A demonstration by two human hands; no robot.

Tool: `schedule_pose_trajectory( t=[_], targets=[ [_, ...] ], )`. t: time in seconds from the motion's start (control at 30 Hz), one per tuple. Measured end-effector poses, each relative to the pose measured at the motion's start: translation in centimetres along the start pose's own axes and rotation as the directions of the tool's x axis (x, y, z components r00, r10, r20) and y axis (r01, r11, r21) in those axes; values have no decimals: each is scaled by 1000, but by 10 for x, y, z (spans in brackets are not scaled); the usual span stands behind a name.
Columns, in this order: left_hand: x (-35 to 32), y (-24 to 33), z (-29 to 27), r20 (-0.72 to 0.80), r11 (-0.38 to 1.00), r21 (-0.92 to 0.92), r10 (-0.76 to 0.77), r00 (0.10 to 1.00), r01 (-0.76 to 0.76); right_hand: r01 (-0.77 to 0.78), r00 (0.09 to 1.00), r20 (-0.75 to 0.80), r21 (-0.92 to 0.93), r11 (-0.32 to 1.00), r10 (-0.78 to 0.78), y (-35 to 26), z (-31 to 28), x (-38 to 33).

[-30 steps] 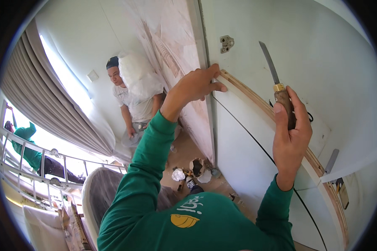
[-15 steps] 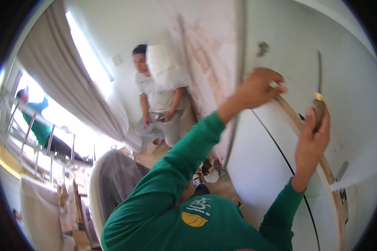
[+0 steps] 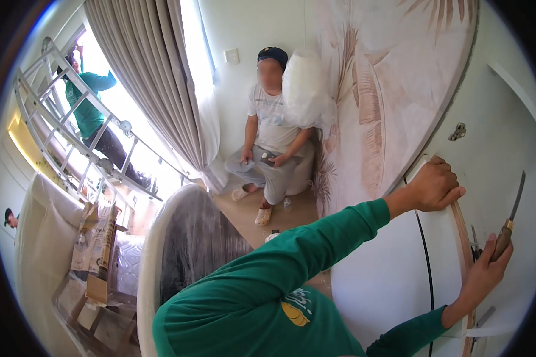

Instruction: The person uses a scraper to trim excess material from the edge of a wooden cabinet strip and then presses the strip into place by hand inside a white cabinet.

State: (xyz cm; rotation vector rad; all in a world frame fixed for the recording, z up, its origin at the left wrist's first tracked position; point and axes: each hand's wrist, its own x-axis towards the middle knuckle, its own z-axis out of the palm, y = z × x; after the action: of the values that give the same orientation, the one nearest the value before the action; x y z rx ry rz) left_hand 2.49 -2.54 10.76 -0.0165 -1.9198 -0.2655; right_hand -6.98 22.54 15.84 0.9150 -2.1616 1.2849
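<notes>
My left hand [image 3: 433, 185] is closed at the upper end of a white panel [image 3: 372, 262], against its brown wood-coloured edge [image 3: 463, 232]. What its curled fingers hold, if anything, is hidden. My right hand [image 3: 482, 275] grips a tool with a wooden handle [image 3: 502, 241], a brass-coloured collar and a long narrow metal blade [image 3: 518, 193]. The blade points up and away, apart from the panel. A black strip [image 3: 424, 250] runs down the panel's white face. Near the right forearm lies a grey metal piece [image 3: 485, 316].
A metal hinge-like fitting [image 3: 457, 131] sits on the white surface beyond. A person [image 3: 275, 125] sits by the wall next to a plastic-wrapped bundle [image 3: 304, 89]. Left are a wrapped chair [image 3: 181, 238], cardboard [image 3: 92, 244], a ladder [image 3: 71, 122] and another worker [image 3: 89, 98] in green.
My view has turned, so the room appears shifted right. The left hand has come down onto the panel's edge; a small white bit seen in its fingers earlier no longer shows. The blade tilts more.
</notes>
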Motion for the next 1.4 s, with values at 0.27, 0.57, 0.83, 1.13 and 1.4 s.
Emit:
schedule_pose_trajectory(
  t=[0.27,0.57,0.83,1.13,1.4],
  targets=[
    [-2,-2,0,-12,1000,-4,-23,1000,23,25,996,88,-99,995,-16,-14,4,-15],
    [0,-1,1,-68,1000,1,16,998,-16,3,993,119,-28,1000,1,-26,-4,-19],
    [-1,-5,3,-27,999,36,7,1000,-6,8,989,149,-55,998,0,-30,-6,-17],
    [1,-6,4,-5,999,44,-15,1000,15,-9,984,180,-36,999,15,-32,-10,-15],
    [0,-5,2,23,998,39,-39,999,38,-6,982,187,-50,999,15,-30,-10,-14]
  ],
)
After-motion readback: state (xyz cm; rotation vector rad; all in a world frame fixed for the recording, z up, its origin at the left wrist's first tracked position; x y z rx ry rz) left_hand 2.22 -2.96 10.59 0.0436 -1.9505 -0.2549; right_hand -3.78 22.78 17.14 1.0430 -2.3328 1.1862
